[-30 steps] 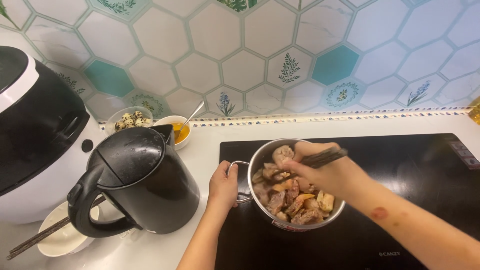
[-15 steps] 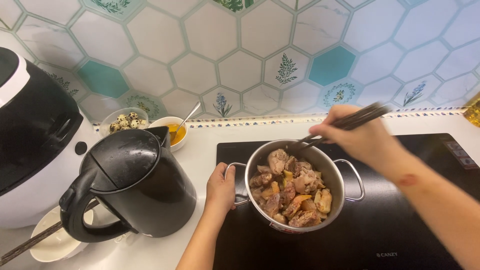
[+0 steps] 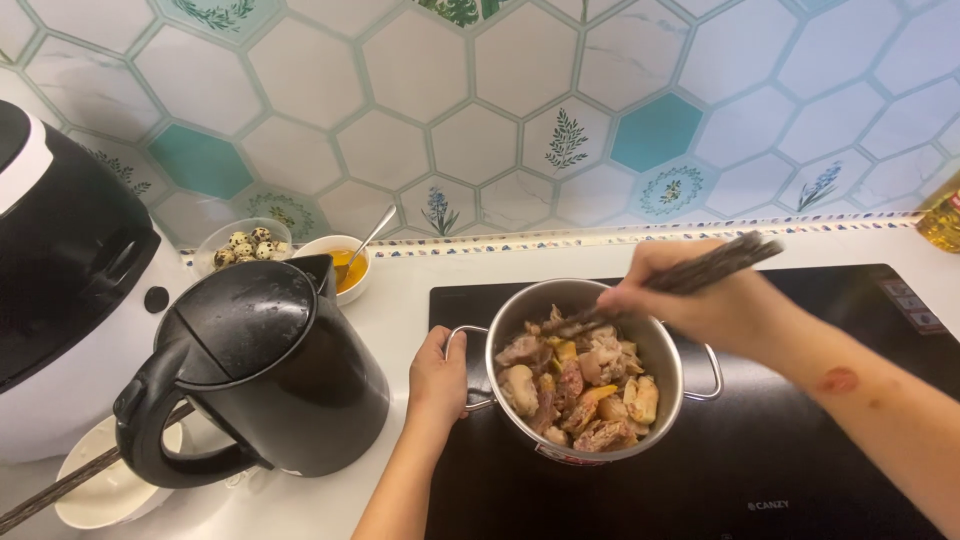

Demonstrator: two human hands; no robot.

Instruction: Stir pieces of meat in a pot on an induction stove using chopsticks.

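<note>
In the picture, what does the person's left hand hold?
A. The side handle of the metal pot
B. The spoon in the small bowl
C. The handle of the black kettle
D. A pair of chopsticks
A: the left hand grips the near side handle of the metal pot full of meat pieces, while the right hand holds the dark chopsticks over it.
</note>
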